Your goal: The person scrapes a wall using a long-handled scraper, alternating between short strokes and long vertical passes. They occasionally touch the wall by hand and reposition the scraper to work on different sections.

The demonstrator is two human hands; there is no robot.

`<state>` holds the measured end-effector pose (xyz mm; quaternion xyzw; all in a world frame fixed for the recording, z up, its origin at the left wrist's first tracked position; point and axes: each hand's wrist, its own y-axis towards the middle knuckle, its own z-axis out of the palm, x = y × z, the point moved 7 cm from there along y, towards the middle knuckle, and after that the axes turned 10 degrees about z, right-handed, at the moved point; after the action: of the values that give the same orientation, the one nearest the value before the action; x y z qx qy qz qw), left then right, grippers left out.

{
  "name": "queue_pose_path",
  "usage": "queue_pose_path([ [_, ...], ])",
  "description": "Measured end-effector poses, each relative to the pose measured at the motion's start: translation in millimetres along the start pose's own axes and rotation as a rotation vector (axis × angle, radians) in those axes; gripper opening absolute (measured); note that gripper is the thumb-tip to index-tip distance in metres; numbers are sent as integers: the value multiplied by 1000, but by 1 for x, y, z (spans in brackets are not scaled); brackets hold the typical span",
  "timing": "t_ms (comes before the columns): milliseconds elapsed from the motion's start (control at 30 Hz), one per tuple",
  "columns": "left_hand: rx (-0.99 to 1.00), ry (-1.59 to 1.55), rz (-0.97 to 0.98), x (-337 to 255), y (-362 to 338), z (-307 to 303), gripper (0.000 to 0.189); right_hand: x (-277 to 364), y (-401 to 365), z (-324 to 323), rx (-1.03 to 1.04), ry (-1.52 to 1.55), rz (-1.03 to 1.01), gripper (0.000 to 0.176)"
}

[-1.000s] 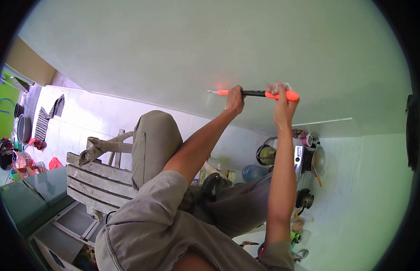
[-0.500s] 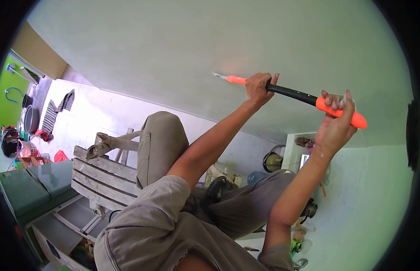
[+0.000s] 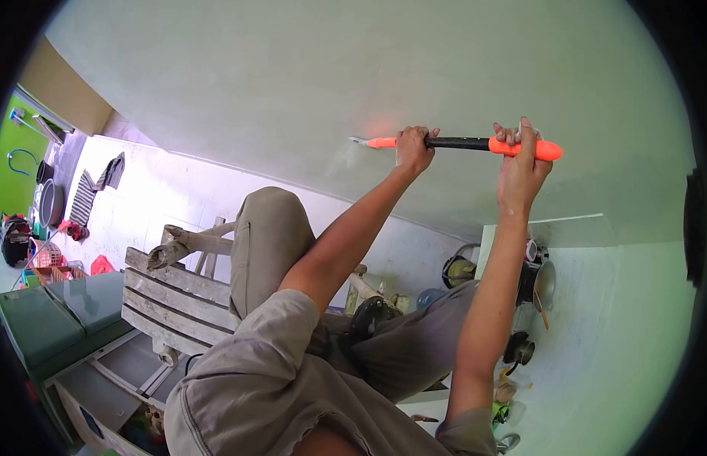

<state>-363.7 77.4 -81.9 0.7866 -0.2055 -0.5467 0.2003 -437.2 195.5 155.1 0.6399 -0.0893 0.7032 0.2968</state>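
A long-handled scraper with an orange and black handle stretches nearly level across the pale wall. Its small metal blade, at the left end, touches or nearly touches that surface. My left hand is wrapped round the handle near the blade, just left of the black shaft. Around the orange grip at the other end, my right hand is closed, with its index finger pointing up. Whitish smears show on both hands.
A wooden slatted chair stands beside my bent knee. Below it is a green-grey fridge. Pots and a pan line the right side. A striped cloth lies on the bright floor, with basins and baskets at far left.
The scraper has swung closer to level and shifted left. My right hand has moved left and up with the grip, while my left hand and the blade have slid slightly left.
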Motion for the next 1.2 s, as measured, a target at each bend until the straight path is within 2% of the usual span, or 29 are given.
queue_pose_path([
  [33, -6, 10, 23, 0, -1, 0, 37, 0, 1, -3, 8, 17, 15, 28],
  [133, 74, -73, -87, -10, 1, -12, 41, 11, -10, -1, 40, -6, 4, 28],
  [267, -17, -64, -2, -54, 22, -46, 45, 59, -26, 12, 6, -45, -87, 29],
  [367, -153, -12, 80, -57, 25, -53, 48, 65, -23, 15, 4, -20, -108, 30],
  [567, -30, 133, -54, -3, 9, -38, 41, 11, -15, 26, -30, -12, -49, 30],
  [600, 53, 136, -108, 7, 6, -35, 41, 1, -16, 29, -20, -9, -52, 30],
  [700, -2, 161, -49, 10, 5, -39, 42, -5, -17, 34, 13, -4, -60, 29],
  [800, 45, 178, -63, 15, 5, -34, 43, -7, -13, 35, 24, 0, -56, 28],
  [900, 112, 261, -174, 46, -9, -26, 44, -47, -9, 31, 5, -51, 13, 28],
  [967, 194, 240, -327, 88, -32, -21, 44, -84, -9, 34, 28, -133, 77, 27],
  [1000, 227, 227, -404, 99, -34, -19, 44, -81, -14, 45, 78, -157, 74, 27],
  [1067, 86, 193, -399, 103, -37, -22, 47, -80, -36, 62, 180, -204, 83, 28],
  [1133, -47, 225, -343, 92, -41, -34, 46, -65, -39, 61, 137, -176, 60, 28],
  [1200, 51, 203, -279, 64, -19, -45, 45, -38, -37, 64, 102, -142, 11, 29],
])
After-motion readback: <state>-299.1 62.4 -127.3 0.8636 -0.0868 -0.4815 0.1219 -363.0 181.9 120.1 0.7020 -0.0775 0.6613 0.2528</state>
